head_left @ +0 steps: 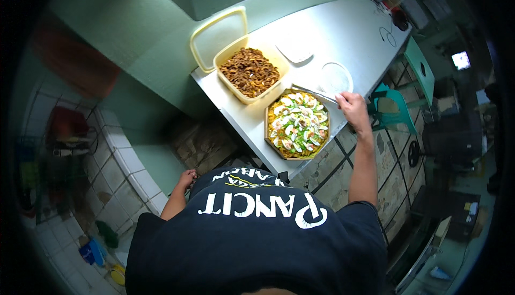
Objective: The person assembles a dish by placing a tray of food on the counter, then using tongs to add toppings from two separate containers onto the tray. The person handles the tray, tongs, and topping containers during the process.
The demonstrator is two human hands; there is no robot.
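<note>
My right hand (pixel 354 111) is closed round the end of a long, thin metal utensil (pixel 316 92), whose kind I cannot make out. Its far end reaches over the back rim of an octagonal tray of noodles (pixel 298 124), topped with sliced boiled eggs and chopped green onion. Behind and left of this tray stands a yellowish plastic tub (pixel 234 88) with brown, strip-like food (pixel 250 72) in it. My left hand (pixel 186 179) hangs low beside my body, away from the table, its fingers curled with nothing visible in them.
The white table (pixel 236 126) runs away to the upper right along a green wall. A yellow-rimmed lid (pixel 198 48) leans behind the tub. A white lid or tray (pixel 294 52) and a round clear container (pixel 336 77) lie nearby. Right of the table stands a green plastic chair (pixel 397 110).
</note>
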